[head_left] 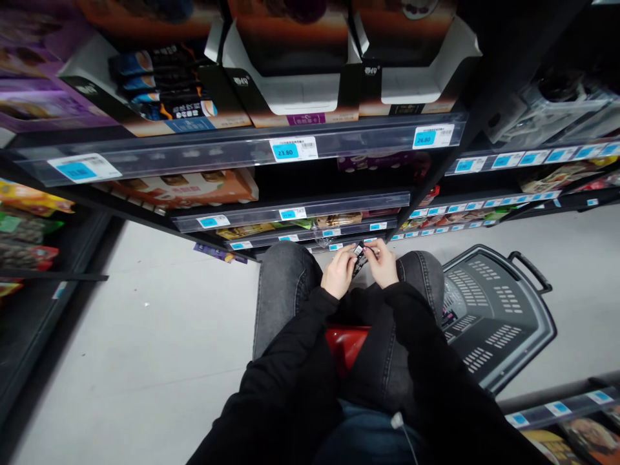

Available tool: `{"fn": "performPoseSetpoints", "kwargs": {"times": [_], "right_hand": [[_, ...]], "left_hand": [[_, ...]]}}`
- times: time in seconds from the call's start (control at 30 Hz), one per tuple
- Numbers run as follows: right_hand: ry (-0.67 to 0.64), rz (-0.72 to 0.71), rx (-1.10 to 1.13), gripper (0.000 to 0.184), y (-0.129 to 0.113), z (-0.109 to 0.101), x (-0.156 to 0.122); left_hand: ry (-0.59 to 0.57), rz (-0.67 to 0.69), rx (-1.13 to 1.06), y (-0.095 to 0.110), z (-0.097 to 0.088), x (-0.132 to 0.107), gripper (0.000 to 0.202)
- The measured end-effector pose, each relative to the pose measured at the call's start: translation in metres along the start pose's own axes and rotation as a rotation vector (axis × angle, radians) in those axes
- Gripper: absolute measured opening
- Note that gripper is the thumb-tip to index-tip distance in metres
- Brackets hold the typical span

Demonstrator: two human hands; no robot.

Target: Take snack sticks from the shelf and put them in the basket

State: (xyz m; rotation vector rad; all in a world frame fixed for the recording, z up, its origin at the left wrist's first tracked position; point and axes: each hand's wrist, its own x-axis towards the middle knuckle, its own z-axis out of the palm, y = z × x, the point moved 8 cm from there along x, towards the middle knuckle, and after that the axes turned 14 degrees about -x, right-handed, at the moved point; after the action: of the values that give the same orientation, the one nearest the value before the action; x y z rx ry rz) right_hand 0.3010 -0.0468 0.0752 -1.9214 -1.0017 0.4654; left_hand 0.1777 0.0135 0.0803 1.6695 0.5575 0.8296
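Observation:
I sit low in a shop aisle with my knees in grey jeans in front of me. My left hand [338,271] and my right hand [383,263] meet between my knees, both closed on a small dark packet [359,257] with a white label. The fingers of both hands pinch its ends. My black sleeves run down to the bottom of the view.
Dark shelves [232,152] with blue price tags and boxed snacks rise ahead. A grey shopping basket [498,316] lies on the floor to my right. A red seat [346,345] shows under my legs. Pale floor spreads to the left.

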Motion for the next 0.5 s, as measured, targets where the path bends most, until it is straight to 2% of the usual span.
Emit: {"fn": "performPoseSetpoints", "kwargs": {"times": [0.07,0.13,0.23,0.4,0.5], "right_hand": [[0.000,0.004,0.032,0.022,0.003,0.001,0.001],[-0.016,0.005,0.066,0.026,0.005,0.003,0.002],[-0.048,0.000,0.104,0.029,0.006,0.006,0.004],[-0.039,0.029,0.087,0.024,0.009,0.006,0.003],[-0.024,0.052,0.041,0.021,0.009,0.004,0.001]], "left_hand": [[0.021,-0.046,0.007,-0.005,-0.001,0.001,0.011],[0.019,-0.151,0.023,-0.014,-0.002,0.002,0.017],[-0.062,-0.301,0.025,-0.026,0.000,0.004,0.023],[-0.139,-0.391,-0.065,-0.033,0.003,0.007,0.017],[-0.211,-0.467,-0.191,-0.038,0.013,0.002,0.021]]}}
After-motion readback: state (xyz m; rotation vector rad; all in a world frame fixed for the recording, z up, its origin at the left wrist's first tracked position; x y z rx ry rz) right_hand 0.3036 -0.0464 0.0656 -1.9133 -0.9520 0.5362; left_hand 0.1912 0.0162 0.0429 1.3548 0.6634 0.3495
